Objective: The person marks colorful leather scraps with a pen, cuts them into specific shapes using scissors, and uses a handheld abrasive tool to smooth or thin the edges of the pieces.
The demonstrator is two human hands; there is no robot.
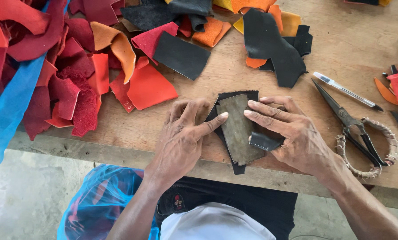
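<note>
- A wooden bench [341, 35] fills the view from above, with both bare hands of one person working at its near edge.
- A grey-brown template [238, 129], a flat, stiff piece with a tapered shape, lies on top of a black leather piece [234, 95] near the middle of the near edge.
- The left hand [183, 133] rests flat on the bench, its fingers [216, 119] stretched out, the index tip pressing the left edge of the template.
- The right hand [292, 133] presses down on the right side of the template with extended fingers [261, 109], while its thumb and lower fingers pinch a small black stitched scrap [264, 141].
- Scissors [359, 133] with cord-wrapped handles lie just right of the right hand, blades pointing to the far left.
- A pen [348, 91] with a clear barrel lies just beyond the scissors.
- A heap of red and orange leather scraps [83, 66] covers the far left of the bench.
- Black scraps [274, 44] and orange pieces lie at the far middle.
- A blue plastic bag [97, 202] sits below the bench on the near left, with more blue plastic sheet [10, 102] along the left edge.
</note>
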